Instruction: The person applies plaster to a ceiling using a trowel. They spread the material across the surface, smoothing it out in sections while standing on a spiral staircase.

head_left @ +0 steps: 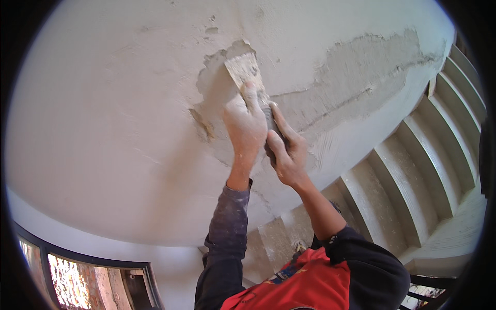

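Observation:
A putty knife (243, 67) with a wide, plaster-smeared blade and a dark handle is held up against the white wall (129, 113). My right hand (290, 155) is closed round the handle, its thumb and index finger lying along it. My left hand (245, 124), dusted white, grips the knife where blade and handle meet, with its thumb pressed on the blade; the other fingers are mostly hidden. The blade's far edge lies at a rough patch (209, 85) where the surface layer has come away and grey shows. A small brownish chipped spot (202, 124) is left of my left hand.
To the right runs a long grey patch of bare plaster (356, 77) with cracks. Curving dusty stairs (408, 170) climb along the wall on the right. A dark-framed window (88, 279) is at the lower left. Railing bars (429, 289) show at the lower right.

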Tool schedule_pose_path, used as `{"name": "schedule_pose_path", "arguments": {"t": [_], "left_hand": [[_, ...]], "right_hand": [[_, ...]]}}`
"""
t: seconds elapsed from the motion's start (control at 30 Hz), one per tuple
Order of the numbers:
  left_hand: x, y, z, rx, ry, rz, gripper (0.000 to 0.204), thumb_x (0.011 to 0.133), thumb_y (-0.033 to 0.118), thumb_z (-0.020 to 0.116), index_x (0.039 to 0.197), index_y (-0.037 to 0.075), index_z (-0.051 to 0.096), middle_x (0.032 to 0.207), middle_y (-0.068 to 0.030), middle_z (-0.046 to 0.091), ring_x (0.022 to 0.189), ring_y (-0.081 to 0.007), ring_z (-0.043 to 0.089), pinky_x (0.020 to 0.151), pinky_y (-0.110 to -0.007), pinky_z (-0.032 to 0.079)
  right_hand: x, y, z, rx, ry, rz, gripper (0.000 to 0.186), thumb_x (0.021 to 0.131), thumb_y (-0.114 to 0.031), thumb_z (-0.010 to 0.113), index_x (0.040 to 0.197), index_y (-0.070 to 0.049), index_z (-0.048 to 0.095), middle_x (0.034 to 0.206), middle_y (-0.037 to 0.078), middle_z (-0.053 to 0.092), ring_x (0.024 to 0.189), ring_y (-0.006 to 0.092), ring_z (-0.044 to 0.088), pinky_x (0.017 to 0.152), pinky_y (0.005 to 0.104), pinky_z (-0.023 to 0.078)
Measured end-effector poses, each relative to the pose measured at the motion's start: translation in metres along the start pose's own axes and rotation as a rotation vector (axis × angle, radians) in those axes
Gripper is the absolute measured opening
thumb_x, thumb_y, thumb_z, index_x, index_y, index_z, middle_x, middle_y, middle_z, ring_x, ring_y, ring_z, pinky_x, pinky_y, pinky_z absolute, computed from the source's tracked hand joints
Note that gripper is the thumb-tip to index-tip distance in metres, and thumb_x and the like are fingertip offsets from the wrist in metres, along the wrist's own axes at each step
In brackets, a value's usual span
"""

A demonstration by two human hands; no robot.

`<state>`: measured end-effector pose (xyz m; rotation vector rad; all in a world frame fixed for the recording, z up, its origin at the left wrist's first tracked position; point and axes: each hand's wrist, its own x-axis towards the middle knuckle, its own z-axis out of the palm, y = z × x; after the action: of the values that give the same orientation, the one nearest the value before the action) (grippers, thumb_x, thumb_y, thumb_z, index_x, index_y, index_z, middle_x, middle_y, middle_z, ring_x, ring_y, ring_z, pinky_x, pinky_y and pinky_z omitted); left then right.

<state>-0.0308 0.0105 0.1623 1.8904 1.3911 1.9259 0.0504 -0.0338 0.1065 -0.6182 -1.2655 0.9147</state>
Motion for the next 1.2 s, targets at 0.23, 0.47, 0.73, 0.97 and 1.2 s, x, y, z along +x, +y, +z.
{"name": "schedule_pose_path", "arguments": {"t": [0.23,0.47,0.73,0.97,1.2], "left_hand": [[0.005,0.002,0.01,-0.004,0.046,-0.014,0.049,0.099,0.027,0.046,0.068,-0.01,0.059,0.052,-0.019,0.055,0.046,-0.0274,0.057,0.043,-0.039,0.039],[0.019,0.006,0.009,0.066,0.068,0.032,0.055,0.099,0.029,0.046,0.058,-0.007,0.051,0.047,-0.0175,0.049,0.038,-0.0272,0.046,0.041,-0.04,0.034],[0.026,0.022,0.012,0.028,0.051,-0.062,0.059,0.099,0.032,0.046,0.056,-0.009,0.05,0.047,-0.0181,0.047,0.041,-0.0259,0.046,0.044,-0.041,0.035],[0.033,0.037,0.015,0.029,0.062,-0.12,0.061,0.098,0.037,0.045,0.062,-0.011,0.056,0.051,-0.0153,0.053,0.048,-0.0184,0.049,0.047,-0.039,0.039],[0.036,0.032,0.029,0.001,0.168,-0.069,0.062,0.098,0.039,0.045,0.062,-0.01,0.056,0.051,-0.0098,0.052,0.047,-0.0156,0.048,0.045,-0.037,0.038]], "right_hand": [[0.0,0.008,-0.005,-0.036,0.036,-0.061,0.052,0.093,-0.009,0.05,0.142,-0.002,0.037,0.067,-0.002,0.048,0.06,0.0059,0.043,0.055,0.0216,0.04],[0.013,0.005,0.005,0.033,0.035,-0.075,0.05,0.093,-0.007,0.049,0.141,-0.001,0.039,0.069,-0.003,0.05,0.059,0.0049,0.043,0.054,0.0213,0.039],[0.022,-0.012,-0.007,-0.022,0.022,-0.06,0.049,0.093,-0.01,0.05,0.14,0.0,0.041,0.067,-0.001,0.049,0.059,0.0053,0.042,0.054,0.0217,0.038],[0.033,-0.035,-0.021,-0.132,-0.006,-0.072,0.049,0.092,-0.01,0.052,0.139,-0.001,0.042,0.069,0.0,0.051,0.061,0.0072,0.043,0.056,0.023,0.04],[0.042,-0.042,-0.031,-0.285,-0.066,-0.099,0.048,0.093,-0.011,0.051,0.139,0.001,0.041,0.079,0.003,0.057,0.065,0.0061,0.043,0.061,0.0219,0.041]]}}
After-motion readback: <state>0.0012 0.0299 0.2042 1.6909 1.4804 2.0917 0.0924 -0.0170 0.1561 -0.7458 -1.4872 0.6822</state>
